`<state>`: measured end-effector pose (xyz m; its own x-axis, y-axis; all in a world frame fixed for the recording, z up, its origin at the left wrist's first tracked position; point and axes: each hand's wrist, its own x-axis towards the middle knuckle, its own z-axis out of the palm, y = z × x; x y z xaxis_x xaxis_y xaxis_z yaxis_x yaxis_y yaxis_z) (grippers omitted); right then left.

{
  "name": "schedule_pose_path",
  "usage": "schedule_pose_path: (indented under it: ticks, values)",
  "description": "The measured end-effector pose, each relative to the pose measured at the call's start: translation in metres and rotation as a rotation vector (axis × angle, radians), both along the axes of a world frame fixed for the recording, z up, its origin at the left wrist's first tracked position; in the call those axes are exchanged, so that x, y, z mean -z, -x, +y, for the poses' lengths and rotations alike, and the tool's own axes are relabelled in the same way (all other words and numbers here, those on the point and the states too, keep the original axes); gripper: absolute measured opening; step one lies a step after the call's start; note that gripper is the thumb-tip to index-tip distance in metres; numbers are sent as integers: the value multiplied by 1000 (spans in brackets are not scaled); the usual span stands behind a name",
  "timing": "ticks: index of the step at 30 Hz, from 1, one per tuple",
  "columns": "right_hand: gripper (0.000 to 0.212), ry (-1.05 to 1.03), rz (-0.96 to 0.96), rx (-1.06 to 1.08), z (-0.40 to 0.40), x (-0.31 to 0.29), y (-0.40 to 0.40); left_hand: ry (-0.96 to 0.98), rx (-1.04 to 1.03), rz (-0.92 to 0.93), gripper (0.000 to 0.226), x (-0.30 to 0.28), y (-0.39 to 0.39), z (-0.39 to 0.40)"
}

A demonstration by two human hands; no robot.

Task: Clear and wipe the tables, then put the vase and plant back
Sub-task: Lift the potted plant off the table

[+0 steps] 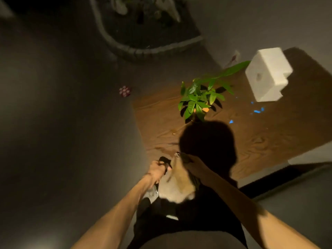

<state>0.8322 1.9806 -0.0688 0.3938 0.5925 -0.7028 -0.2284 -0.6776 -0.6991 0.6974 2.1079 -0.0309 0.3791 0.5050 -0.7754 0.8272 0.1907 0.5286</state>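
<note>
On the wooden table (251, 141), near its far left corner, stands a small potted plant (198, 100) with bright green leaves and a glimpse of orange pot beneath them. Toward the far right corner sits a white stepped block (267, 74) with a small hole in its top face, possibly the vase. Between the plant and the block, a few small blue flecks (257, 110) lie on the wood. A round dark shadow falls across the near part of the tabletop.

At the near left corner of the table, both of the person's bare arms reach forward. The left hand (158, 169) has its fingers curled tightly around a dark spray-bottle top (166, 161), though blur makes the object hard to confirm. The right hand (190, 161) lies in shadow just beside it, fingers seemingly pinching a pale cloth (177, 186) that hangs down below the hands; the grip is not clear.

Beyond the table's left edge, on the grey floor (62, 105), rests a small pink-and-red patterned object (125, 91). Farther off, a curved stone-edged planter bed (143, 49) holds dark soil.
</note>
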Motion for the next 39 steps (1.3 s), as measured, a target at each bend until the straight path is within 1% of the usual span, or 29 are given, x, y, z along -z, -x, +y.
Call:
schedule_pose_path:
  ticks: [2, 4, 6, 8, 10, 13, 14, 16, 17, 19, 21, 23, 25, 27, 29, 31, 34, 37, 39]
  values:
    - [39, 15, 3, -143, 1, 10, -17, -8, -76, 70, 18, 4, -4, -20]
    - [52, 53, 35, -184, 3, 6, -30, -5, -127, 106, 17, 5, -9, -39]
    - [60, 113, 40, -223, 6, 3, -37, 53, -188, 129, 21, 7, -10, -58]
    - [67, 141, 87, -280, 7, 4, -41, 85, -242, 139, 29, 7, -9, -73]
    - [72, 151, 144, -302, 9, 6, -43, 96, -279, 148, 30, 11, -9, -82]
    - [74, 145, 235, -321, 13, 12, -49, 64, -332, 132, 19, 19, -16, -87]
    - [75, 144, 250, -344, 12, 17, -49, 56, -350, 124, 18, 23, -17, -89]
    - [77, 173, 238, -406, 10, 29, -51, 70, -375, 106, 20, 29, -18, -94]
    - [78, 193, 188, -458, 9, 31, -52, 82, -373, 95, 22, 30, -19, -96]
    - [76, 231, 48, -559, 8, 38, -55, 93, -374, 88, 25, 38, -19, -100]
    - [72, 237, -38, -602, 9, 42, -60, 93, -397, 66, 30, 41, -21, -100]
    - [69, 237, -88, -638, 9, 45, -65, 133, -441, 17, 34, 40, -26, -98]
    - [58, 225, -119, -674, 12, 45, -73, 176, -461, 10, 39, 38, -32, -92]
    - [43, 218, -142, -642, 16, 40, -80, 183, -462, 8, 46, 35, -39, -80]
    - [37, 210, -200, -611, 20, 34, -87, 151, -452, -4, 50, 32, -48, -66]
    - [35, 192, -256, -582, 25, 24, -97, 138, -437, -62, 46, 22, -62, -50]
    - [30, 153, -352, -555, 32, 8, -115, 63, -424, -153, 22, 8, -88, -29]
    - [30, 92, -416, -514, 29, -12, -139, 14, -367, -219, 24, 2, -117, -17]
    - [29, 70, -411, -437, 23, -29, -155, 15, -344, -223, 24, 1, -135, -15]
